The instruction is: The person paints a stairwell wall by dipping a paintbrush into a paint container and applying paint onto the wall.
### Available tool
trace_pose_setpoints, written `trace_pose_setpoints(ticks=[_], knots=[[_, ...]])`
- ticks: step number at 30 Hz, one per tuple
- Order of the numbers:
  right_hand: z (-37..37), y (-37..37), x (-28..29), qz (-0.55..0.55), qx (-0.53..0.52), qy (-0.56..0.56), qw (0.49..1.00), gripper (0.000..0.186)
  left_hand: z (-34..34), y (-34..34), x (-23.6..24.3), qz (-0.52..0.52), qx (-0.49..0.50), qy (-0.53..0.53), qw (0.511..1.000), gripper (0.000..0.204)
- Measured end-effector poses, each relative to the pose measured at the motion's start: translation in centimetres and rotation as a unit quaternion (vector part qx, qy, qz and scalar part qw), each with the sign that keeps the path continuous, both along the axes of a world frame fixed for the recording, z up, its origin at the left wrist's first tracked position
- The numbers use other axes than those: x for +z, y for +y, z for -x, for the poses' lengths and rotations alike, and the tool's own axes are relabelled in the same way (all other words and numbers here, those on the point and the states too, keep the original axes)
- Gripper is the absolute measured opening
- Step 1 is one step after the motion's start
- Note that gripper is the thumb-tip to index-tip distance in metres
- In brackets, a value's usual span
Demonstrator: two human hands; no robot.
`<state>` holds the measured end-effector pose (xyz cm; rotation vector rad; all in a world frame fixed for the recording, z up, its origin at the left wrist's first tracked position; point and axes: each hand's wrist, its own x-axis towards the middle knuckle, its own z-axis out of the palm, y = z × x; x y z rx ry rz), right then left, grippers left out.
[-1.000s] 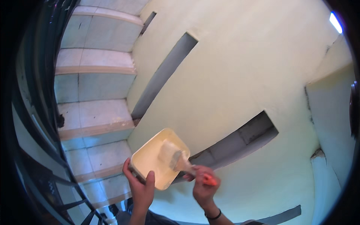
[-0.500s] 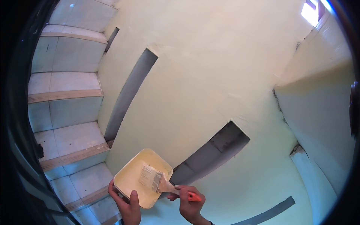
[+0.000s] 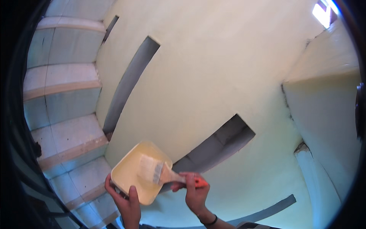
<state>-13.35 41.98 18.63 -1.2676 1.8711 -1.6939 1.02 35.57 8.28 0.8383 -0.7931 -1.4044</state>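
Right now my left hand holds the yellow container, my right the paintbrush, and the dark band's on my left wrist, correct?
No: the head view shows the dark band on your right wrist. Left hand holding container, right hand holding paintbrush: correct.

The person's bare left hand (image 3: 127, 206) is standing nearly upright at the lower edge, its thumb (image 3: 133, 194) pointing up and its fingers (image 3: 108, 184) bending to the left in a wide, gripping hold. The bare right hand (image 3: 196, 194) is curling into a closed grip (some fingertips are hiding from view), while the bare right forearm (image 3: 222, 224) is slanting in from the lower right.
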Motion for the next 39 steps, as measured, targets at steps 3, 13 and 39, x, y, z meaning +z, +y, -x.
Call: trace_pose_setpoints(ticks=[3,13,39], knots=[[1.2,-1.3,-0.1,0.009,-0.026,-0.104,0.994,0.033,0.2,-0.5,0.9,-0.013,0.015,-0.008,1.000,0.076],[1.9,-2.2,2.5,0.013,-0.012,-0.266,0.964,0.040,0.0,-2.3,3.2,0.045,0.038,-0.009,0.998,0.081],[-0.7,0.1,3.2,0.016,-0.038,0.055,0.998,0.033,2.1,-2.8,3.5,0.064,0.011,0.008,0.998,0.070]])
